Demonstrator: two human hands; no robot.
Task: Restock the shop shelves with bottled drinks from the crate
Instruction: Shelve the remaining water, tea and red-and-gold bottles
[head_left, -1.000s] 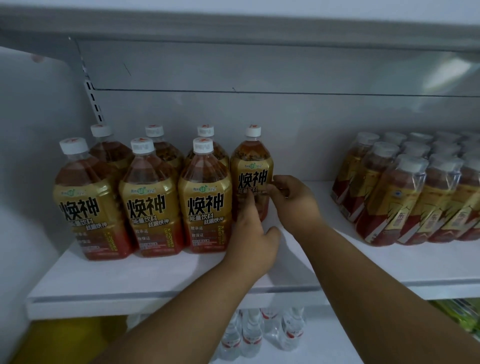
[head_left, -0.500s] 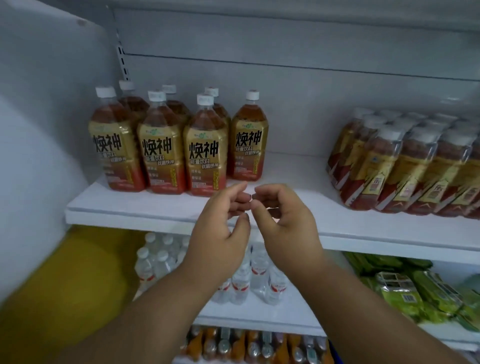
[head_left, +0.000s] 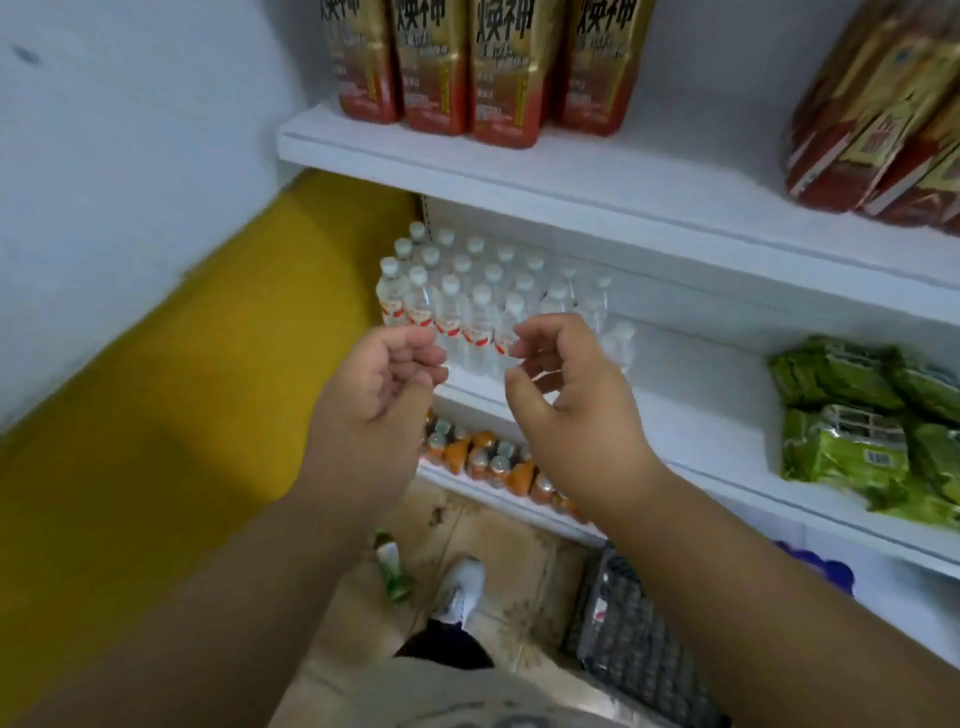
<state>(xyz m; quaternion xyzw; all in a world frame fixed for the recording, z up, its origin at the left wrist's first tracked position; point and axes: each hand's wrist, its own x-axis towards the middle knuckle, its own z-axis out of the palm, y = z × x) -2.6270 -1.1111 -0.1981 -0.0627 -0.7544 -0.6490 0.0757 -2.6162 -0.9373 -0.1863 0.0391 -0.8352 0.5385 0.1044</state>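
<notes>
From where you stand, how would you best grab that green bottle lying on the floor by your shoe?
Probably from above, with the left hand nearer it. The green bottle lies on its side on the floor, so fingers could wrap across the middle of its body. Its cap end is too blurred to judge.

Both my forearms raised ahead, side by side. Left hand (head_left: 379, 387) loosely curled, empty. Right hand (head_left: 569, 387) same, fingers (head_left: 540, 338) bent, thumb apart, empty.
</notes>
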